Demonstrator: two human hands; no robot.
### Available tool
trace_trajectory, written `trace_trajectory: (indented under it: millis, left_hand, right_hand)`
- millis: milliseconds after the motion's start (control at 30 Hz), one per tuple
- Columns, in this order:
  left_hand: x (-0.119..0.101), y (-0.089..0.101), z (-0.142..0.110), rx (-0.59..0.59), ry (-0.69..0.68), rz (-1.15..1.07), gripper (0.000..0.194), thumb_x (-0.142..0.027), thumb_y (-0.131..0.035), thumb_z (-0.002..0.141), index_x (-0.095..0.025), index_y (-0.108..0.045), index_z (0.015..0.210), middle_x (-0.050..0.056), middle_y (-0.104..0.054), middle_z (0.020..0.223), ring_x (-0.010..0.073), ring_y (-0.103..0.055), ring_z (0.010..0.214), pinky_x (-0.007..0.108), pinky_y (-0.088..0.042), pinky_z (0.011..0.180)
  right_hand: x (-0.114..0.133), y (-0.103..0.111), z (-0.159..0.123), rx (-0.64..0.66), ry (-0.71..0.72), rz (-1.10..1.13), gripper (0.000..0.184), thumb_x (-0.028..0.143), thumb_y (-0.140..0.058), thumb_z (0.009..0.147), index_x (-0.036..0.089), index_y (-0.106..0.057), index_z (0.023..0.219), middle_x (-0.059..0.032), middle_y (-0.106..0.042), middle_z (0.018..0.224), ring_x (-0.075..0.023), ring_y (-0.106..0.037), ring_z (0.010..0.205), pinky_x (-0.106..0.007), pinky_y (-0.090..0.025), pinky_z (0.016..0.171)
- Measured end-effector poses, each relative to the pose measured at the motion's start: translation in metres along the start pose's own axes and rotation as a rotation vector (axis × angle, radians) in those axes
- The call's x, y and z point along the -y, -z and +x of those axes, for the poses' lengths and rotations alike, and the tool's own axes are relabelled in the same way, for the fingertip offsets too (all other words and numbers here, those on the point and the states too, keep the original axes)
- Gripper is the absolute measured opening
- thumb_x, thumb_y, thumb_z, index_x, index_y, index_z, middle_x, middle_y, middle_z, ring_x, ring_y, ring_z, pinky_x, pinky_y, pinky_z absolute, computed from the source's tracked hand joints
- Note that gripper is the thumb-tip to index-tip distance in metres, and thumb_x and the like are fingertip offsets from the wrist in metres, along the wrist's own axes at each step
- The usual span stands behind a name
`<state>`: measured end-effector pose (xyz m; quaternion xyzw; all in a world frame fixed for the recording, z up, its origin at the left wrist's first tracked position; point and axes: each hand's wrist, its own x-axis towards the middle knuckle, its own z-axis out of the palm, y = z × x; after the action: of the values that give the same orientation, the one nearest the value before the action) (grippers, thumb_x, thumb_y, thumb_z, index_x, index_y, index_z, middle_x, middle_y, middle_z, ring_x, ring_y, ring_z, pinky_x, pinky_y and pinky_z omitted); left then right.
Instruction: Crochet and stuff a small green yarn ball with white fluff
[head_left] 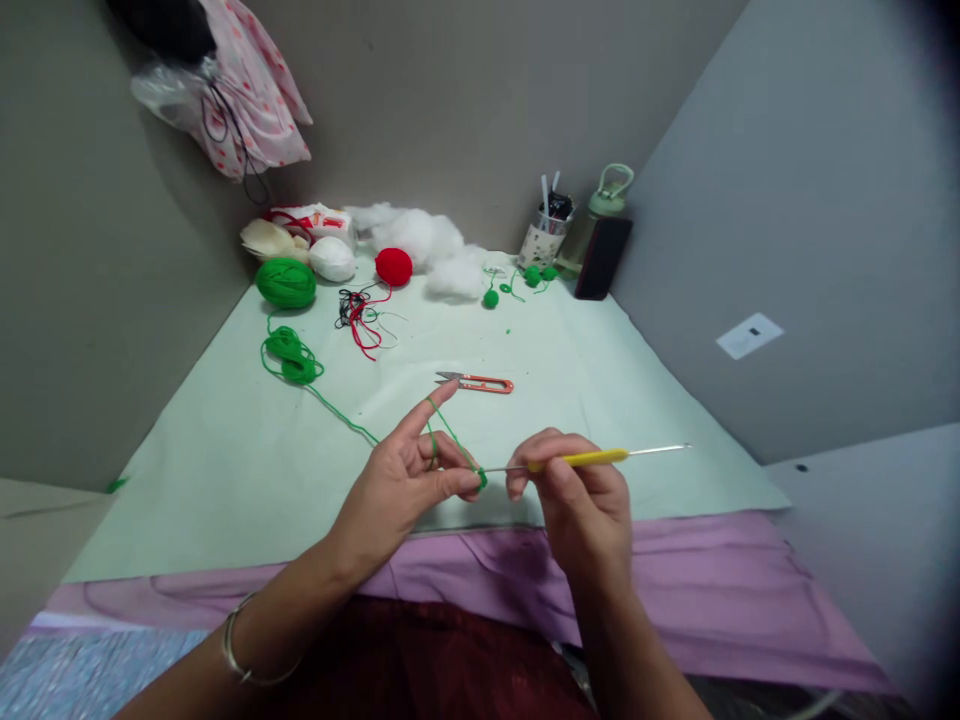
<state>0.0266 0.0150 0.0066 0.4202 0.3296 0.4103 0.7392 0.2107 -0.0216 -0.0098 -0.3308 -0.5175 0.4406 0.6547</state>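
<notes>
Between the thumb and fingers of my left hand (409, 475) is a small green crochet piece (482, 480). Green yarn (452, 432) loops over the raised index finger and runs down to that piece. My right hand (581, 490) is closed on the yellow handle of a double-ended crochet hook (592, 458), held like a pen. One metal end meets the green piece; the other points off to the right. From my left hand the strand leads back to a loose green yarn coil (292, 356) and a green yarn ball (286, 284). Beyond my fingertips lie orange thread snips (486, 384).
Along the back are a white yarn ball (332, 259), a red yarn ball (394, 266), white stuffing (420, 240), small green crochet balls (490, 299), a pen cup (541, 243), a green bottle (581, 235) and a phone (604, 258). Walls enclose the table (225, 480); a pink bag (251, 90) hangs left.
</notes>
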Motion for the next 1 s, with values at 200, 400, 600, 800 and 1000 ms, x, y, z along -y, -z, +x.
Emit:
trace_trajectory:
  millis: [200, 400, 600, 800, 1000]
  left_hand:
    - [0.003, -0.002, 0.001, -0.026, -0.016, -0.066, 0.101, -0.015, -0.082, 0.077, -0.023, -0.025, 0.160, -0.004, -0.067, 0.077, 0.0112, -0.065, 0.068, 0.025, -0.053, 0.073]
    - [0.008, -0.005, 0.002, -0.062, -0.020, -0.080, 0.101, -0.015, -0.081, 0.078, -0.024, -0.024, 0.160, -0.005, -0.063, 0.077, 0.0111, -0.066, 0.067, 0.025, -0.054, 0.072]
    - [0.005, -0.006, 0.001, -0.026, -0.004, -0.104, 0.111, -0.013, -0.082, 0.076, -0.030, -0.014, 0.162, -0.004, -0.062, 0.084, 0.0116, -0.066, 0.068, 0.025, -0.055, 0.068]
    - [0.004, -0.003, 0.002, 0.018, 0.019, -0.113, 0.096, -0.016, -0.077, 0.083, -0.027, -0.022, 0.160, -0.002, -0.063, 0.086, 0.0110, -0.064, 0.074, 0.026, -0.055, 0.075]
    - [0.003, -0.003, 0.000, 0.009, 0.036, -0.040, 0.085, -0.022, -0.076, 0.084, -0.020, -0.032, 0.156, -0.003, -0.061, 0.081, 0.0080, -0.056, 0.060, 0.022, -0.051, 0.060]
  right_hand:
    - [-0.007, -0.005, -0.005, 0.069, -0.085, 0.060, 0.010, 0.025, -0.067, 0.093, 0.023, -0.074, 0.099, -0.0020, -0.066, 0.083, -0.0131, -0.065, 0.064, -0.026, -0.052, 0.058]
    - [-0.004, -0.010, -0.006, 0.038, 0.049, -0.321, 0.020, 0.017, -0.064, 0.095, 0.027, -0.078, 0.105, -0.0050, -0.070, 0.098, -0.0161, -0.066, 0.087, -0.030, -0.053, 0.075]
    - [-0.008, -0.012, -0.006, 0.046, 0.040, -0.161, 0.020, 0.019, -0.062, 0.097, 0.029, -0.078, 0.104, -0.0051, -0.076, 0.101, -0.0165, -0.067, 0.085, -0.030, -0.054, 0.072]
    - [-0.015, -0.007, -0.002, -0.037, -0.075, -0.002, 0.014, 0.027, -0.063, 0.096, 0.024, -0.076, 0.097, -0.0043, -0.072, 0.090, -0.0134, -0.064, 0.068, -0.027, -0.053, 0.061]
    - [-0.009, -0.006, 0.001, -0.007, -0.126, 0.060, 0.017, 0.030, -0.059, 0.099, 0.020, -0.072, 0.094, -0.0049, -0.073, 0.089, -0.0127, -0.065, 0.064, -0.027, -0.055, 0.059]
